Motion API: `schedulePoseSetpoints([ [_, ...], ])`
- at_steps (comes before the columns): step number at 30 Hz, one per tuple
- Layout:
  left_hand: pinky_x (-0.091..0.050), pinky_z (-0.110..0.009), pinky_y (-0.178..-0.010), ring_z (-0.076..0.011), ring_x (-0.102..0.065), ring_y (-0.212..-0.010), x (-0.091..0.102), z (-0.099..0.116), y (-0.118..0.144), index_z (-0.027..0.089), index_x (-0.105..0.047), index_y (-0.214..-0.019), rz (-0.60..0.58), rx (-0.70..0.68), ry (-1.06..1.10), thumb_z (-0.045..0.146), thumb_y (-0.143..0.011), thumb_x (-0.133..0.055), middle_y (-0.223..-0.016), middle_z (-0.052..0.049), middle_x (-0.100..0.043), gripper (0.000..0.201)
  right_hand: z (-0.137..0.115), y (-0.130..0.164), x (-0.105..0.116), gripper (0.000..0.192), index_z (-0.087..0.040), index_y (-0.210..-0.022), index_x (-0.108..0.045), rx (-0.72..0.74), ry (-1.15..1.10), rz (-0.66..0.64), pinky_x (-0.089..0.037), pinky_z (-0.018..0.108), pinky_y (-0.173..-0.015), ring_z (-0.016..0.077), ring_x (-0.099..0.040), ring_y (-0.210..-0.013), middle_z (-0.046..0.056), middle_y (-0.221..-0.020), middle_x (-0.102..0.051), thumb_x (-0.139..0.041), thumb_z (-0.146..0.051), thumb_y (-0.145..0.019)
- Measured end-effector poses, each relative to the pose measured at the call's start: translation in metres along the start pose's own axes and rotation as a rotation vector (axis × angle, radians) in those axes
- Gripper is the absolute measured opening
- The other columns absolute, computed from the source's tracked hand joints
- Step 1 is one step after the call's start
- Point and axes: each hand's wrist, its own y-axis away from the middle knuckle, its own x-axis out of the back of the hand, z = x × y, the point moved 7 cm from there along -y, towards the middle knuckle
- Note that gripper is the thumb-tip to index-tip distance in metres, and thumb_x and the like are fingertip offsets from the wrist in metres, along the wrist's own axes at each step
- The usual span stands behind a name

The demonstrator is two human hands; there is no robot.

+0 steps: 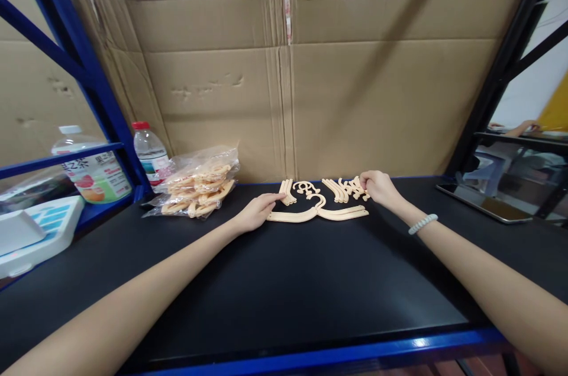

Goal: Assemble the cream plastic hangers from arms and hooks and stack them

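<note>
Two bare hands over beige plastic hanger parts on a black worktop [310,281]. The left grip [255,213] lies low, fingers stretched forward, its tips at the lower end of a stack of curved bars [288,193] and beside the near end of the spread hanger [302,218]; from where I stand I cannot tell whether it pinches anything or merely rests there. The right grip [379,188] is curled, thumb and forefinger drawn together at the edge of a jumble of small hooked pieces [354,188]; whether one is caught between them is hidden. Between the two grips: the hanger, arms wide and hook pointing away from the person; beyond it, a few small curved pieces [306,188] and, nearer the right grip, a second stack of curved bars [336,191]. Left of the left grip, a clear bag of beige parts [197,186]. Good practice, in my judgement: lift a single hooked piece by its free end so its neighbours stay untangled, keep the left fingertips light lest the stack fan out, and carry the right wrist clear of the hanger's arm.
</note>
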Motion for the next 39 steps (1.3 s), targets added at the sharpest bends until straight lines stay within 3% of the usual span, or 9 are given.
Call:
schedulePoseSetpoints([
  [7, -0.04, -0.038, -0.104, -0.0211, -0.055, -0.12, 0.001, -0.008, -0.001, 0.018, -0.057, -0.126, 0.013, 0.047, 0.011, 0.024, -0.089, -0.036, -0.129, -0.008, -0.061, 0.042, -0.016, -0.006, -0.007, 0.025, -0.018, -0.052, -0.055, 0.004, 0.045, -0.029, -0.036, 0.024, -0.059, 0.015, -0.054, -0.06, 0.002, -0.055, -0.058, -0.035, -0.006, -0.06],
  [12, -0.04, -0.037, -0.104, -0.02, -0.057, -0.118, 0.003, -0.008, 0.0, 0.02, -0.06, -0.122, 0.023, 0.055, 0.009, 0.021, -0.088, -0.037, -0.127, -0.006, -0.062, 0.041, -0.04, -0.022, -0.032, 0.029, -0.015, -0.075, -0.068, 0.012, 0.085, -0.148, -0.04, 0.022, -0.061, 0.0141, -0.06, -0.068, 0.005, -0.073, -0.069, -0.042, -0.003, -0.072],
  [16, -0.042, -0.037, -0.102, -0.0201, -0.058, -0.117, 0.004, -0.008, 0.0, 0.02, -0.061, -0.121, 0.033, 0.062, 0.005, 0.019, -0.088, -0.037, -0.125, -0.006, -0.063, 0.041, -0.065, -0.034, -0.061, 0.011, -0.014, -0.087, -0.067, 0.057, 0.131, -0.315, -0.048, 0.027, -0.074, 0.0141, -0.063, -0.08, 0.005, -0.09, -0.069, -0.056, -0.015, -0.086],
  [19, -0.042, -0.036, -0.102, -0.02, -0.058, -0.116, 0.004, -0.008, 0.0, 0.021, -0.063, -0.119, 0.043, 0.067, -0.003, 0.017, -0.087, -0.037, -0.123, -0.005, -0.065, 0.041, -0.081, -0.039, -0.08, 0.019, -0.014, -0.094, -0.064, 0.047, 0.178, -0.429, -0.052, 0.035, -0.077, 0.0159, -0.063, -0.085, 0.004, -0.096, -0.066, -0.058, -0.032, -0.09],
  [26, -0.043, -0.037, -0.101, -0.02, -0.06, -0.112, 0.006, -0.009, 0.0, 0.021, -0.066, -0.111, 0.066, 0.067, -0.017, 0.011, -0.085, -0.038, -0.118, -0.005, -0.067, 0.04, -0.091, -0.047, -0.108, 0.023, -0.015, -0.104, -0.062, -0.093, 0.216, -0.512, -0.052, 0.037, -0.08, 0.0182, -0.062, -0.092, 0.007, -0.106, -0.063, -0.059, -0.033, -0.09],
  [33, -0.041, -0.034, -0.102, -0.0193, -0.059, -0.11, 0.006, -0.009, -0.001, 0.019, -0.07, -0.101, 0.104, 0.047, -0.005, 0.0, -0.078, -0.045, -0.113, -0.006, -0.067, 0.039, -0.077, -0.05, -0.103, 0.022, -0.013, -0.101, -0.061, -0.237, -0.041, -0.454, -0.053, 0.032, -0.071, 0.016, -0.062, -0.083, 0.005, -0.099, -0.063, -0.059, -0.031, -0.089],
  [36, -0.044, -0.035, -0.098, -0.0209, -0.061, -0.103, 0.009, -0.01, -0.001, 0.017, -0.073, -0.093, 0.145, 0.061, 0.0, 0.002, -0.078, -0.051, -0.105, -0.009, -0.065, 0.03, -0.074, -0.043, -0.09, 0.018, -0.012, -0.083, -0.059, -0.266, -0.276, -0.415, -0.046, 0.023, -0.054, 0.0092, -0.054, -0.061, 0.0, -0.078, -0.059, -0.059, -0.029, -0.088],
  [39, -0.046, -0.035, -0.093, -0.0205, -0.061, -0.094, 0.011, -0.011, -0.001, 0.019, -0.073, -0.082, 0.189, 0.07, 0.014, 0.005, -0.077, -0.056, -0.095, -0.007, -0.062, 0.023, -0.073, -0.03, -0.078, 0.026, -0.014, -0.064, -0.051, -0.279, -0.559, -0.392, -0.034, 0.02, -0.045, 0.0048, -0.04, -0.047, -0.002, -0.062, -0.05, -0.061, -0.026, -0.085],
])
